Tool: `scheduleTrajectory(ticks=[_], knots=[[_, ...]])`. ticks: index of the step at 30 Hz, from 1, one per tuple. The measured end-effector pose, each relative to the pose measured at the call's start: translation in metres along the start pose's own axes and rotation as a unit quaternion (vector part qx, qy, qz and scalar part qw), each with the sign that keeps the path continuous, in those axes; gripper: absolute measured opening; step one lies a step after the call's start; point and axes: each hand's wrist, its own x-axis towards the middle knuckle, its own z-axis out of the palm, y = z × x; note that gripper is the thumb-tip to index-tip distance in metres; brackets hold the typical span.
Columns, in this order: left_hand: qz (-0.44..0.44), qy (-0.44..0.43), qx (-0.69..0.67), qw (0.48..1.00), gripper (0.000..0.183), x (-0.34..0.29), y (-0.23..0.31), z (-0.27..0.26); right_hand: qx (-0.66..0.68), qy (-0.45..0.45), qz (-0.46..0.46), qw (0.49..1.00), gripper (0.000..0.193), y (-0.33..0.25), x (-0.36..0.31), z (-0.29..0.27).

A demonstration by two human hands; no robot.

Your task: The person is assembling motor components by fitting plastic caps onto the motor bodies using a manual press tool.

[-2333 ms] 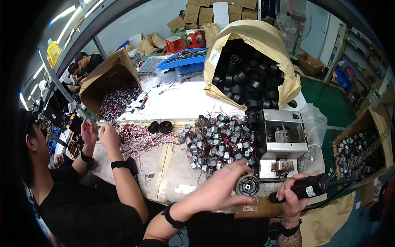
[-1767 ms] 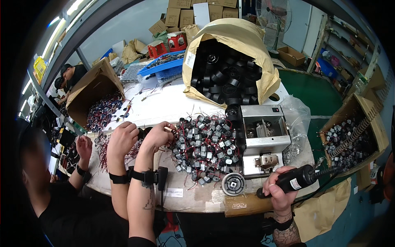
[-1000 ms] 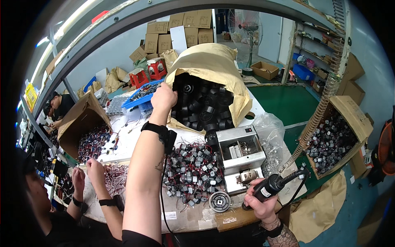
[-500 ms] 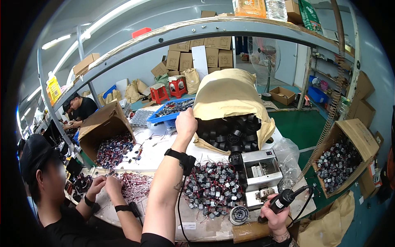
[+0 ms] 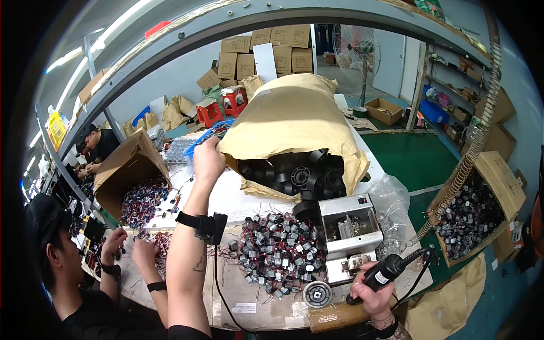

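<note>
My left hand point(image 5: 208, 160) is closed on the left edge of the mouth of a large tan paper sack point(image 5: 283, 116). The sack lies on its side with its opening toward me. Black round plastic parts point(image 5: 303, 175) fill the opening, and one has come out at its lower edge. In my right hand point(image 5: 371, 292) is a black electric screwdriver point(image 5: 383, 271) with a cable and a coiled hose. Close to it stand a metal screw feeder point(image 5: 351, 235) and a round part with a grey face point(image 5: 317, 294). Small motors with red wires point(image 5: 280, 252) lie heaped between my arms.
A co-worker point(image 5: 56, 260) sits at the left, hands over wired parts. Cardboard boxes of small parts lean at the left point(image 5: 122, 175) and right point(image 5: 476, 209). A blue tray point(image 5: 195, 148) stands behind my left hand. A metal shelf frame point(image 5: 238, 22) crosses overhead.
My left hand has drawn the sack's mouth left and toward me, and the sack looks flatter over the blue tray. The view has shifted. My right hand still holds the screwdriver.
</note>
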Motion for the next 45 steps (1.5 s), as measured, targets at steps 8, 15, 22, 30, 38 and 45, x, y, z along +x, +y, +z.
scheduleTrajectory(ticks=[8,15,22,30,38,45], knots=[[-0.008,-0.038,0.053,0.998,0.019,-0.02,0.006,0.005,0.041,-0.001,0.032,0.999,0.043,-0.003,-0.005,-0.002],[0.096,-0.029,0.008,0.995,0.048,-0.106,0.078,-0.012,0.029,0.013,0.016,0.999,0.045,0.001,-0.009,-0.006],[0.153,-0.318,-0.016,0.935,0.057,-0.178,0.093,-0.001,0.013,-0.011,0.015,1.0,0.044,-0.002,-0.002,0.003],[0.15,-0.285,-0.116,0.94,0.069,-0.181,0.09,-0.009,0.014,-0.004,-0.012,1.0,0.045,0.001,-0.008,0.001],[0.168,-0.452,-0.128,0.867,0.023,-0.216,0.097,-0.086,0.024,-0.002,-0.009,1.0,0.045,0.001,-0.003,0.0],[0.049,-0.32,-0.091,0.942,0.024,-0.265,0.085,-0.093,0.038,-0.017,-0.019,0.999,0.047,0.001,-0.004,0.001]])
